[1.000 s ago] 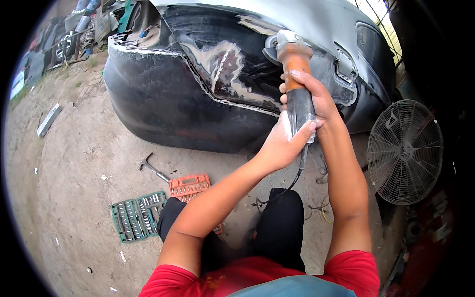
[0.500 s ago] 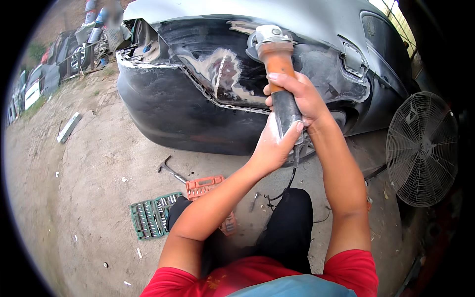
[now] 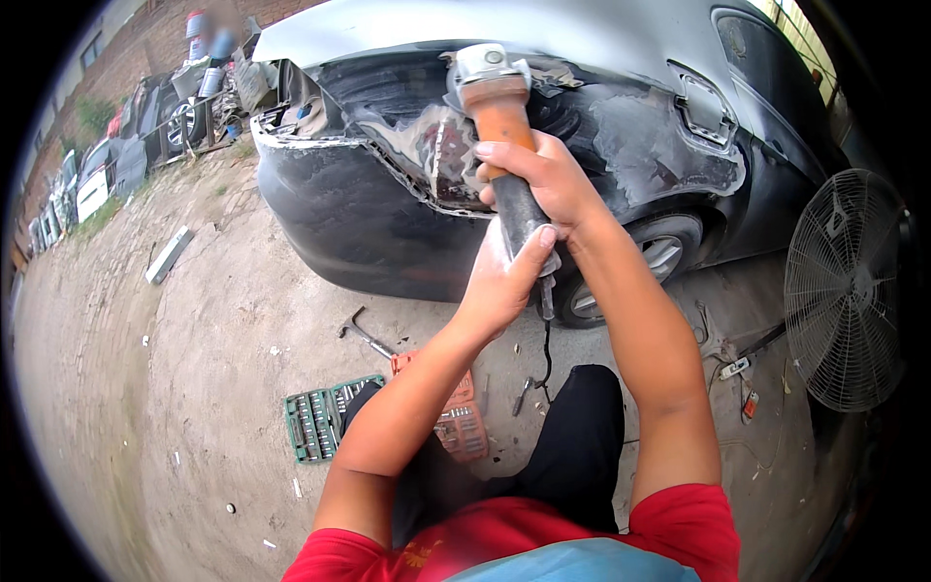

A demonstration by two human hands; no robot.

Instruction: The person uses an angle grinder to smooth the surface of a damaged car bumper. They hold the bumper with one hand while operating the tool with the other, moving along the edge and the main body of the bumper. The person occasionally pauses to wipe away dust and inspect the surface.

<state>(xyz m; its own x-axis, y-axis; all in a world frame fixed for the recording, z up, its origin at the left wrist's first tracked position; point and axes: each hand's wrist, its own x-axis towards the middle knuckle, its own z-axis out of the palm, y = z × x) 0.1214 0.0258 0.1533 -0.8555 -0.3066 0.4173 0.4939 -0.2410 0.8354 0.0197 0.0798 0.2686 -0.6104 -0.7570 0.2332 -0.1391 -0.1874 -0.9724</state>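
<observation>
Both my hands grip an orange and black angle grinder (image 3: 506, 126) held up against the car's rear side. My right hand (image 3: 549, 179) wraps round the orange and black body behind the head. Lower down, my left hand (image 3: 504, 272) is closed on the black rear end where the cord comes out, its thumb along the side. The silver grinder head lies over the scraped black panel (image 3: 407, 82), and the disc is mostly hidden behind it. Patches of bare metal and grey filler (image 3: 640, 145) show on this panel, above the dark bumper (image 3: 359, 223).
On the ground lie a hammer (image 3: 365, 332), a green socket set case (image 3: 312, 427) and an orange tool case (image 3: 464, 427). A large wire-guarded fan (image 3: 844, 291) stands at the right. The cord (image 3: 547, 354) hangs between my knees. Car parts (image 3: 116, 165) are piled at far left.
In the picture, the grinder and both hands have moved left along the panel, toward the bare-metal patch. The car and ground have shifted slightly right in view. Both hands keep their grip.
</observation>
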